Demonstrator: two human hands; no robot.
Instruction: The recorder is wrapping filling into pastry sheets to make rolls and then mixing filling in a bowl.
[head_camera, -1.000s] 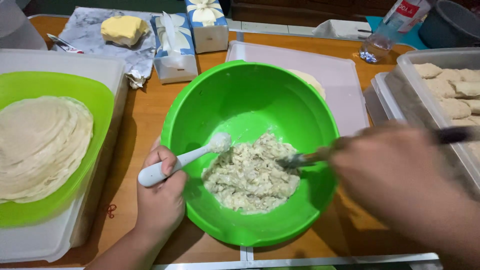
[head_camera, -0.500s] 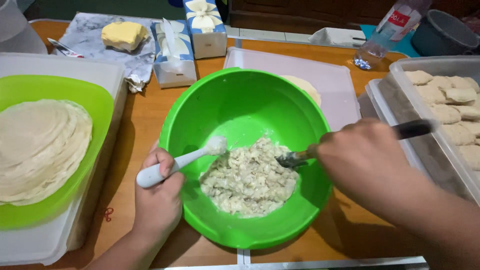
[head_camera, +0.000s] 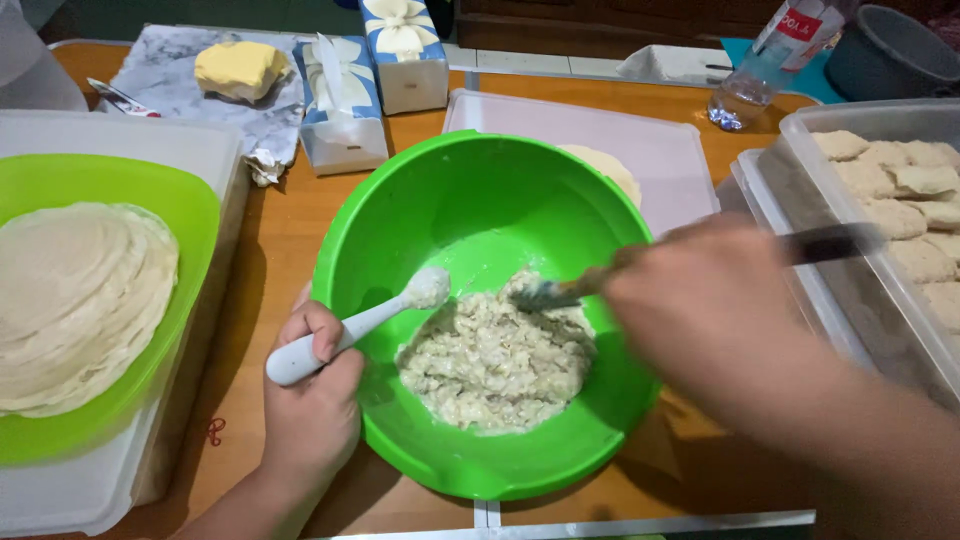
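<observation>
The pale lumpy filling (head_camera: 492, 360) lies low in the round green plastic bowl (head_camera: 480, 200), mid-frame. Left hand (head_camera: 312, 400) grips a white plastic spoon (head_camera: 350, 325); right hand (head_camera: 700, 300), blurred, clasps a dark-handled utensil (head_camera: 700, 260). Scraping is best done gently, bowl steadied.

Warm brown wooden desk (head_camera: 285, 225) takes up pretty much the whole view, lit evenly from above with soft shadows. Along the far edge there's a dark wooden piece of furniture (head_camera: 600, 25) and a strip of teal surface (head_camera: 745, 50) at the back right.
</observation>
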